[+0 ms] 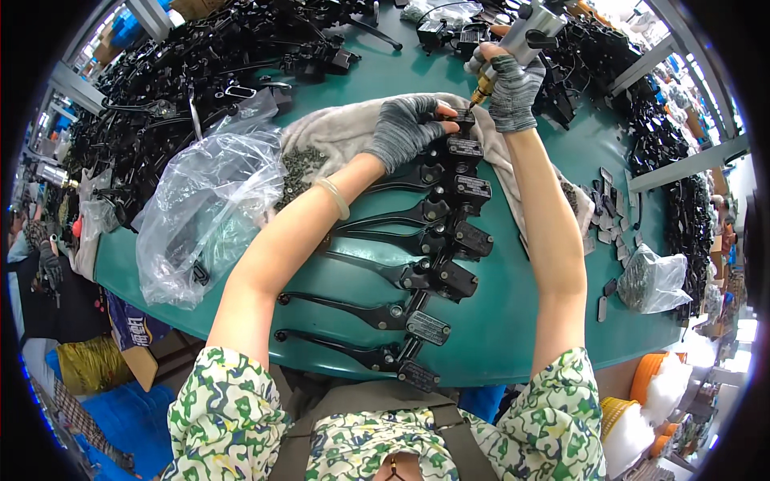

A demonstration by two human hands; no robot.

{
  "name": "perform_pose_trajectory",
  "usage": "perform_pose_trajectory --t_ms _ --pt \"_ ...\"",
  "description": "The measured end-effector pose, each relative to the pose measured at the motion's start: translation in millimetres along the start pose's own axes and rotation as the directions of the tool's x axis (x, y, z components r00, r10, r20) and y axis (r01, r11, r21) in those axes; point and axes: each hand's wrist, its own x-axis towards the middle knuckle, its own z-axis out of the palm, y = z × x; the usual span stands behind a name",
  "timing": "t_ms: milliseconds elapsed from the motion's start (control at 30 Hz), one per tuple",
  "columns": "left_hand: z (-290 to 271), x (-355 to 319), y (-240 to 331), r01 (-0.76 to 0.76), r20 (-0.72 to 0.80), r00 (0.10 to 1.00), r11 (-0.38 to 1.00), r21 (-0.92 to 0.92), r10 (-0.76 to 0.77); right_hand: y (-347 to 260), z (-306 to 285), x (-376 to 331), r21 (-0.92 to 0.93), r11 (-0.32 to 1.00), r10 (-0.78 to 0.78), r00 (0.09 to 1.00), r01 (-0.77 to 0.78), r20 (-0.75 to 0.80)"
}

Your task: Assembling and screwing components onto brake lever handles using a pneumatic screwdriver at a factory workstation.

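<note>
My right hand (513,88), in a grey fingerless glove, grips a silver power screwdriver (525,40) with a brass-coloured nose. Its tip points down at the farthest brake lever assembly (464,120), beside my left fingertips. My left hand (405,132), gloved alike, is closed with thumb and finger at that assembly's black reservoir; the hand hides much of its lever. Several more black brake lever assemblies (429,327) lie in a row toward me, levers pointing left, rectangular reservoir caps on the right. A beige cloth (321,120) lies under the far end of the row.
Small screws (303,170) are heaped on the cloth beside a clear plastic bag (204,208). Black parts (160,80) pile up at far left and along the right. Loose flat caps (611,210) and a smaller bag (654,280) lie on the green table (513,337).
</note>
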Motion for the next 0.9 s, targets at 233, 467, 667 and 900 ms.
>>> perform_pose_trajectory --t_ms 233,467,667,900 --pt "-0.3 -11.8 1.0 -0.018 -0.011 1.000 1.000 -0.008 0.018 3.8 -8.9 -9.4 0.004 0.999 0.044 0.999 -0.044 0.003" --pt "2.8 -8.2 -4.5 0.079 0.021 0.997 0.990 -0.114 -0.078 -0.6 -2.8 -3.0 0.001 0.993 0.119 0.992 -0.119 0.051" --pt "0.4 -6.5 0.1 0.104 0.026 0.994 0.994 -0.041 -0.103 -0.4 -3.2 -0.6 -0.100 0.987 0.132 0.989 -0.125 0.067" --pt "-0.6 -3.2 -2.0 0.069 0.026 0.997 0.998 -0.015 -0.068 6.2 -8.8 5.8 -0.006 0.993 0.117 0.989 -0.117 0.088"
